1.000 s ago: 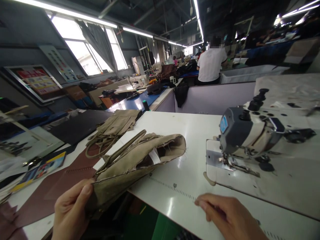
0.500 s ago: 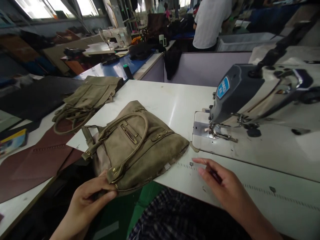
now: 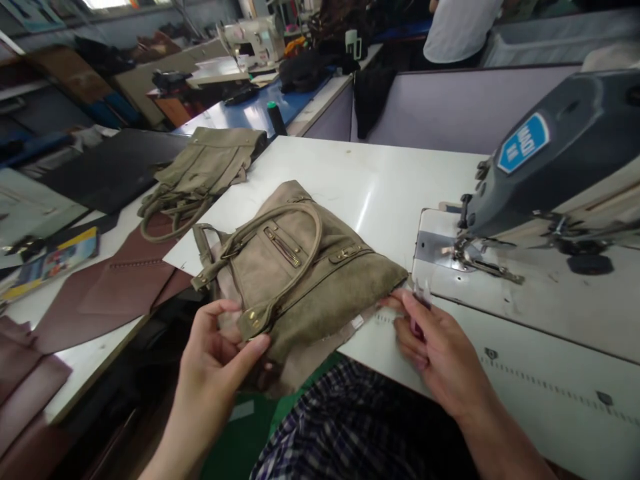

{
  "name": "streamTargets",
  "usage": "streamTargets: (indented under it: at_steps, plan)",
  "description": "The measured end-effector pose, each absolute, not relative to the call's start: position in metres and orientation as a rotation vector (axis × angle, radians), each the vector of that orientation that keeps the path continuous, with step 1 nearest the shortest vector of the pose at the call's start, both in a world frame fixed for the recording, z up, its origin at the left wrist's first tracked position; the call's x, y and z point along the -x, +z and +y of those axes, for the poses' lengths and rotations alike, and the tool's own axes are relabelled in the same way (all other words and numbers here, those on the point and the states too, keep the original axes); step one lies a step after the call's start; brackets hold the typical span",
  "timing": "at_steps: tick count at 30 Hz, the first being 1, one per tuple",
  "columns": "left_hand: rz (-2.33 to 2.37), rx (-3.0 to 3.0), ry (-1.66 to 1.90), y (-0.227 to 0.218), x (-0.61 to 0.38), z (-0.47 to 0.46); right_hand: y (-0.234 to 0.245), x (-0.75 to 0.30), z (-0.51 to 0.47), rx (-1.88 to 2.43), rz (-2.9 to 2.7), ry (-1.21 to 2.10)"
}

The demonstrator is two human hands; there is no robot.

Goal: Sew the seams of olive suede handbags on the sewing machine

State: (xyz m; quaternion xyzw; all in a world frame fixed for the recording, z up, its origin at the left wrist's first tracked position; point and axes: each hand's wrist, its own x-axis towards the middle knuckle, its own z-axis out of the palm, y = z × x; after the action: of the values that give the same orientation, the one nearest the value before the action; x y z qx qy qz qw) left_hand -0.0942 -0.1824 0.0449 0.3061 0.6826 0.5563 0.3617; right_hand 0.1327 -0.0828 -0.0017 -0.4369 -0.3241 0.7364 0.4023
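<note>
An olive-tan handbag [image 3: 320, 287] with rounded handles, brass zip and buckle straps lies on the white sewing table, its near edge overhanging. My left hand [image 3: 220, 353] grips the bag's near left side, thumb by the riveted handle tab and other fingers partly hidden behind the cloth. At the right corner, the fingertips of my right hand [image 3: 430, 340] touch the bag's lower edge. A small purple tool [image 3: 417, 327] with a blurred pale tip is in that hand; its kind is unclear. Beyond the corner is the needle area of a sewing machine [image 3: 545, 167].
A second olive bag [image 3: 215, 160] lies at the back left. Maroon leather pieces [image 3: 125, 273] and a yellow-blue booklet [image 3: 60, 260] are on the left. A green-topped thread cone [image 3: 275, 119] stands behind. A person in a white top [image 3: 460, 30] stands beyond the lilac partition [image 3: 440, 107].
My right hand has moved left and up to the bag's right corner, closing its fingers. My left hand has shifted its grip up near the handle tab. The view has turned downward and left.
</note>
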Motion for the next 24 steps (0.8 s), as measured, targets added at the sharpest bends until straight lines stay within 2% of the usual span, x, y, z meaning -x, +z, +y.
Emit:
streamTargets:
  at_steps: [3, 7, 14, 24]
  plan:
    - [1.707, -0.743, 1.489, 0.037, 0.087, -0.179, 0.002, -0.115, -0.076, 1.015, -0.681, 1.886]
    - [1.674, -0.715, 1.585, 0.038, 0.085, -0.178, 0.004, -0.103, -0.074, 1.035, -0.779, 1.796]
    - [1.630, -0.656, 1.530, 0.044, 0.086, -0.181, 0.007, -0.096, -0.073, 1.026, -0.785, 1.652]
    - [1.604, -0.633, 1.542, 0.021, 0.090, -0.175, 0.008, -0.095, -0.071, 1.028, -0.629, 1.618]
